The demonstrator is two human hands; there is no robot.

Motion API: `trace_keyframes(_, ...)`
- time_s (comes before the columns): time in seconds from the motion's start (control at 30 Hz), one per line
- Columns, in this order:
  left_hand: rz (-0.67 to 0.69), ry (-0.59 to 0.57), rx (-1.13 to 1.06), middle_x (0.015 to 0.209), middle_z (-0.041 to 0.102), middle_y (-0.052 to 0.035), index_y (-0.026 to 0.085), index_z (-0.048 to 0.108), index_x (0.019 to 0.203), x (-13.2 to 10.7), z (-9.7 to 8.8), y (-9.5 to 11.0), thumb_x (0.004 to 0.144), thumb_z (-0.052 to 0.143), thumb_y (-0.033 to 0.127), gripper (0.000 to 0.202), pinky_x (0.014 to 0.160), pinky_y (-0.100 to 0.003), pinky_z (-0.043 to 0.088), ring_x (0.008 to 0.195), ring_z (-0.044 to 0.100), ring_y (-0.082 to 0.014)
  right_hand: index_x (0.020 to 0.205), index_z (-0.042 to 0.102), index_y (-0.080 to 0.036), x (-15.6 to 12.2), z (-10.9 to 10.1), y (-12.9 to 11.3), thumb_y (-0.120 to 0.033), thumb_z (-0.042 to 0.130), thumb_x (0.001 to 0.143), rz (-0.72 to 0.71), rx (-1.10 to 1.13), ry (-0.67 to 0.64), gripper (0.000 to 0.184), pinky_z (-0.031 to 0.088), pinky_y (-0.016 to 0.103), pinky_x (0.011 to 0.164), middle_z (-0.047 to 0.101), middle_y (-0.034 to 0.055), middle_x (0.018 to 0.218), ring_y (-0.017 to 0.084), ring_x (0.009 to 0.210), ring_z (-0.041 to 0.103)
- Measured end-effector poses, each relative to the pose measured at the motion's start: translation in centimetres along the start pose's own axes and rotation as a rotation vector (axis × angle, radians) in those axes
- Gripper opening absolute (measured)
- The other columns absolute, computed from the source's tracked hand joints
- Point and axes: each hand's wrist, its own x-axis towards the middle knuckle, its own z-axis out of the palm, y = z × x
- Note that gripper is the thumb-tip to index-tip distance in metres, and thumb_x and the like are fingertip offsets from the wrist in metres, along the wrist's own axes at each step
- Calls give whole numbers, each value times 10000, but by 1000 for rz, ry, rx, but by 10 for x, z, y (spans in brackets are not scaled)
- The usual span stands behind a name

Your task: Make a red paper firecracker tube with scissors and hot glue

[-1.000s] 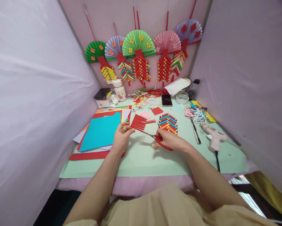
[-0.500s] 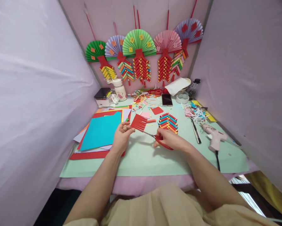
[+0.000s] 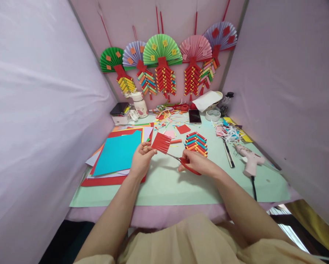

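Between the thumb and fingers of my left hand is a piece of red paper, its right side cut into a fringe of thin strips. My right hand grips red-handled scissors, whose blades point left and meet the lower edge of the fringe. Whether the blades are parted is too small to tell. Just beyond my right hand lies a chevron of rolled paper tubes in red, blue and orange. A loose red paper tube rests behind the fringe.
Stacked coloured sheets lie at the left. On the right are a glue gun, a craft knife and paper shreds. Farther back are a phone, a tape roll and a bottle. Paper fans hang behind.
Both hands have shifted very slightly left with the red paper and the scissors. Nothing else has visibly moved.
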Motion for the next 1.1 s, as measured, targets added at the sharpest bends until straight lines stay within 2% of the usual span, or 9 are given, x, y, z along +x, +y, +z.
trace_keyframes(0.33, -19, -22, 65, 727, 674, 20, 195, 517, 961, -3, 6, -3, 597, 795, 188, 459, 746, -270, 436, 700, 610, -122, 771, 455, -223, -1, 2, -2, -531, 739, 631, -21, 16, -2, 442, 307, 223, 547, 597, -45, 739, 135, 685, 527)
trace_keyframes(0.7, -32, 2, 54, 699, 668, 26, 194, 521, 946, -3, 8, -2, 578, 798, 187, 460, 744, -266, 433, 690, 610, -121, 757, 454, -222, 0, 6, 2, -408, 678, 715, -61, 34, 53, 294, 317, 222, 571, 646, -22, 734, 147, 703, 548)
trace_keyframes(1.1, -44, -38, 57, 701, 670, 31, 205, 505, 941, -5, 9, -1, 589, 777, 172, 446, 745, -268, 432, 693, 619, -128, 774, 450, -225, -1, 5, -4, -517, 732, 643, -34, 4, 28, 427, 313, 223, 554, 625, -45, 752, 135, 684, 533)
